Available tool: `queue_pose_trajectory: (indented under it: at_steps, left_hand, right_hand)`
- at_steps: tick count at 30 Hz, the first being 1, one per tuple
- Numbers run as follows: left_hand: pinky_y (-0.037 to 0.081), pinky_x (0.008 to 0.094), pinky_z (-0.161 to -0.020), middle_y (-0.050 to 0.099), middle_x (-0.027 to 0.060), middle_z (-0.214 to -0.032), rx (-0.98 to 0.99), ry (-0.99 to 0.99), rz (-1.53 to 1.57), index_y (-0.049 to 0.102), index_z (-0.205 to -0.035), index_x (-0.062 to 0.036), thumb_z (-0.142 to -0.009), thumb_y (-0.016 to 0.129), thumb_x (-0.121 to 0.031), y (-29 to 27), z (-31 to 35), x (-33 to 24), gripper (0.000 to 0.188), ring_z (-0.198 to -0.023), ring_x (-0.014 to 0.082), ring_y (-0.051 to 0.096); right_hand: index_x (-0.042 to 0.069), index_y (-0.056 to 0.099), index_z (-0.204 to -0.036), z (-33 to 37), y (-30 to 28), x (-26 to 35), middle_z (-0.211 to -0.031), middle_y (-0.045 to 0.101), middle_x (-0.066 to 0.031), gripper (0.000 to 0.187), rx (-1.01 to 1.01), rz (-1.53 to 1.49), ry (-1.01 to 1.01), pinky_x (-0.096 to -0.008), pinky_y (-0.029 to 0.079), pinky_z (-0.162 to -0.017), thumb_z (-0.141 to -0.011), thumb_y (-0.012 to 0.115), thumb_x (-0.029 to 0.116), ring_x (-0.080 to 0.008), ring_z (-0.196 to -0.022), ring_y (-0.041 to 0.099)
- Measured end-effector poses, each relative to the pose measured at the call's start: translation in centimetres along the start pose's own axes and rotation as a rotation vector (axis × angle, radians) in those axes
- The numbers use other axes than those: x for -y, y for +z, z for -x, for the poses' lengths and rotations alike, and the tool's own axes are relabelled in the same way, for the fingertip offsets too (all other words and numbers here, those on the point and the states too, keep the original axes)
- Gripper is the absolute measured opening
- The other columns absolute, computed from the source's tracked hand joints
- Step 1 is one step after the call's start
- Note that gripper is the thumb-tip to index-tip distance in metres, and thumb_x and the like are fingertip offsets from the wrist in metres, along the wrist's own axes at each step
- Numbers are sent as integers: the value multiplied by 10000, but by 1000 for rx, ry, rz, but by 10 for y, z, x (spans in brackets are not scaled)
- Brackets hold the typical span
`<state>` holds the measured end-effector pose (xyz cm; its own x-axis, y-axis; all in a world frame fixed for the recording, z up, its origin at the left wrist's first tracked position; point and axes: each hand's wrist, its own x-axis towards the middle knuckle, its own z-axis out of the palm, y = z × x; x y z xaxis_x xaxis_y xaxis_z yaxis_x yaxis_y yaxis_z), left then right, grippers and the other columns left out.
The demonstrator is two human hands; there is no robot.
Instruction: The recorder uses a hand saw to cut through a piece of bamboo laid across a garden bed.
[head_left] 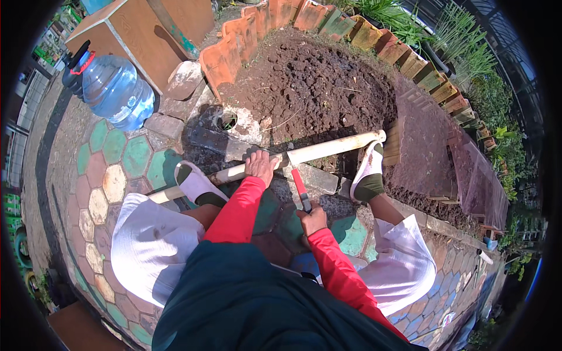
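A long white pipe [328, 150], soiled in places, lies slantwise across the paving and the edge of the soil bed. My left hand [261, 168] grips it from above near its middle, fingers over the top. In my right hand [313, 219], closed around the dark handle, is a red-framed hacksaw [299, 186], seen nearly edge-on. Its far end reaches the pipe just right of my left hand; the blade is hard to make out. My left slipper [196, 185] rests across the pipe's left part, and my right slipper [369, 169] is against its right end.
Dark loose soil [316, 88] fills a bed edged with upright orange roof tiles [234, 50]. A large blue water bottle [117, 90] stands at the left beside a brown wooden cabinet [132, 38]. Pinkish transparent sheeting [424, 140] covers the right side. Painted hexagonal pavers [114, 184] surround me.
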<state>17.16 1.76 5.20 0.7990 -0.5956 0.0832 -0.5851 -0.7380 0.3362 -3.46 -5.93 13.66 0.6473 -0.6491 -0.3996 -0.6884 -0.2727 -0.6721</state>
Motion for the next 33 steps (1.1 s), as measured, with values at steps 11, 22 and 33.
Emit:
queue_pose_trajectory:
  at_steps: [11,22,33]
  left_hand:
    - [393,389,-757,579,47,-832,-216,-55,48,585,-804,-100,-852,484,-280,5,-15,6,211,-858,226,531]
    - [394,355,-724,593,35,-765,-307,-51,9,605,-716,-95,-837,502,-257,20,-11,-3,227,-791,209,547]
    - [388,370,-756,617,53,-758,-241,-125,-39,629,-682,-91,-848,472,-273,17,-19,1,293,-811,217,547]
  right_hand:
    - [-23,574,-811,-9,-5,34,-746,605,-253,295,14,55,48,-448,453,-688,-658,640,220,-420,-771,594]
    - [4,546,-735,-4,-1,4,-615,563,-131,238,22,-203,100,-376,429,-585,-653,667,192,-253,-587,557]
    - [-2,563,-734,-27,-21,19,-593,553,-64,212,135,-187,104,-335,412,-535,-657,677,158,-168,-557,529]
